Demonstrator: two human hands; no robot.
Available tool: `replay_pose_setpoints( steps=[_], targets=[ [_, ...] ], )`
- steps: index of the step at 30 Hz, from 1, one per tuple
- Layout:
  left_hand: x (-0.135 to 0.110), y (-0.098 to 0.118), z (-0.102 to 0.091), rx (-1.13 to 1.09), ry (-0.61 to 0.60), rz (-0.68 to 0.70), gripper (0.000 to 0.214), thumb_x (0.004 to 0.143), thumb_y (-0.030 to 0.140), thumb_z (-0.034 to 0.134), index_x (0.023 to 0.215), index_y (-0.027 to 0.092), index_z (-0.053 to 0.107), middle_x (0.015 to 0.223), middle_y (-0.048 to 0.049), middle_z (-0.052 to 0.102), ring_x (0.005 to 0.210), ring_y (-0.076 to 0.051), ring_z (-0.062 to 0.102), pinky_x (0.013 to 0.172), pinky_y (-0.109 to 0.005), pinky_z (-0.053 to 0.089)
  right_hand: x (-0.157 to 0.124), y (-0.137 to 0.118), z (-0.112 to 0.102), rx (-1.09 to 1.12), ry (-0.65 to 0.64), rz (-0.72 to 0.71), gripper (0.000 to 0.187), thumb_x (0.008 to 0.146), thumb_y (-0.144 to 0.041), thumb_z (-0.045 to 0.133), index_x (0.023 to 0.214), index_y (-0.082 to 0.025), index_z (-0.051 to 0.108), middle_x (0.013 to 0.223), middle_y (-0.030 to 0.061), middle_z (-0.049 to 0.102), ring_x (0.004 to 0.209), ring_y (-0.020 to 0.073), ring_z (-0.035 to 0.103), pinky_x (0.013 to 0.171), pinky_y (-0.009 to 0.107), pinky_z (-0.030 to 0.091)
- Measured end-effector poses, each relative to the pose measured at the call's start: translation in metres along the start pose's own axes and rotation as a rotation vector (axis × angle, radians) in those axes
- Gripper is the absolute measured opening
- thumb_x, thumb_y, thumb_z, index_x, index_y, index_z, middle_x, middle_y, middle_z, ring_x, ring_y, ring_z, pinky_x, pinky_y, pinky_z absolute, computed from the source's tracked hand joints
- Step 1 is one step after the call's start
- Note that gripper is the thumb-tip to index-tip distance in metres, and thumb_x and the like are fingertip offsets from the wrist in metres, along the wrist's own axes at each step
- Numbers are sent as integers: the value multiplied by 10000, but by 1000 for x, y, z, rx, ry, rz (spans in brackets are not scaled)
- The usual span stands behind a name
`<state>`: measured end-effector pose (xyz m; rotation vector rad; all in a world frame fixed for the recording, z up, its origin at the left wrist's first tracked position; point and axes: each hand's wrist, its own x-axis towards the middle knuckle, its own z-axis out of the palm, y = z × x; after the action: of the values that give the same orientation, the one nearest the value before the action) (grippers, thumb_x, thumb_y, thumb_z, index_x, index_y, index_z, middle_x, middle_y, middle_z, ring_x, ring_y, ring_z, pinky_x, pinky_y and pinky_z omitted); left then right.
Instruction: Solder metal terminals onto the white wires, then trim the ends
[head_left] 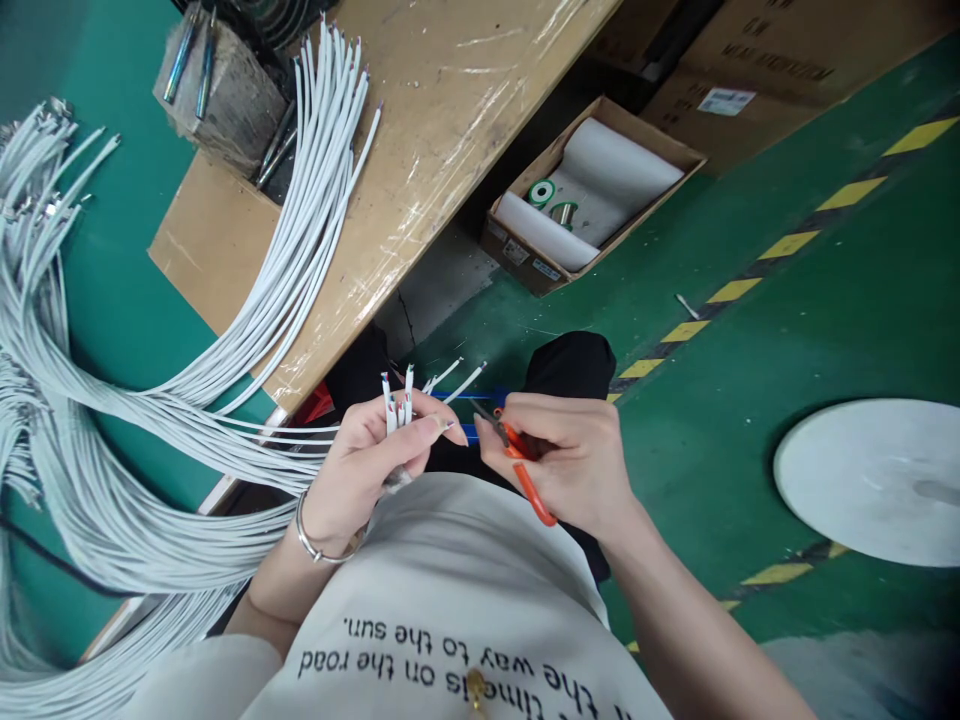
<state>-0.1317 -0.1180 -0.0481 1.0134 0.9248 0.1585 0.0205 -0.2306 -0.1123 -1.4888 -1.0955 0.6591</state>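
Several white cables, their cut ends showing coloured wire tips, are gripped in my left hand (pixel 386 440). Its thumb presses over the cables, and a few ends stick out past the fingers. Close by, my right hand (pixel 566 455) is closed around orange-handled cutting pliers (pixel 534 492). Their dark jaws point toward the cable ends, just to the right of my left fingertips; whether they touch a cable I cannot tell. A large bundle of white cables (pixel 225 450) runs from my left hand back over the table at the left.
More cables fan out on the cardboard-covered table (pixel 435 90). A grey block (pixel 225 105) with metal rods stands at the back. Below the table edge sits an open box (pixel 540 275) with spools. A round white stool (pixel 870 480) stands at the right, near yellow-black floor tape (pixel 735 290).
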Motion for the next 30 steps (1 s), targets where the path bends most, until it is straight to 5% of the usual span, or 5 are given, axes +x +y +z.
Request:
replay_pose_setpoints(
  steps=[4, 10, 30],
  targets=[
    [1, 1, 0, -46, 13, -40, 266, 934, 404, 759, 856, 151, 787, 520, 40, 494, 446, -50, 281, 423, -226, 132, -1, 1, -4, -37, 98, 53, 529, 845, -92, 726, 584, -199, 280, 570, -66, 259, 519, 70, 204, 466, 289, 154],
    [4, 4, 3, -106, 57, -21, 207, 862, 335, 829, 837, 144, 754, 677, 6, 639, 426, -11, 265, 369, -181, 152, -7, -3, -9, -154, 5, 68, 504, 840, -135, 731, 603, -213, 294, 591, -58, 306, 536, 83, 256, 473, 289, 208],
    [2, 4, 7, -74, 107, -16, 223, 821, 322, 875, 883, 162, 732, 629, 22, 626, 425, -16, 304, 362, -154, 151, -6, -8, -9, -330, -43, -97, 431, 774, -57, 626, 618, -227, 263, 573, -58, 289, 511, 90, 238, 458, 295, 188]
  ],
)
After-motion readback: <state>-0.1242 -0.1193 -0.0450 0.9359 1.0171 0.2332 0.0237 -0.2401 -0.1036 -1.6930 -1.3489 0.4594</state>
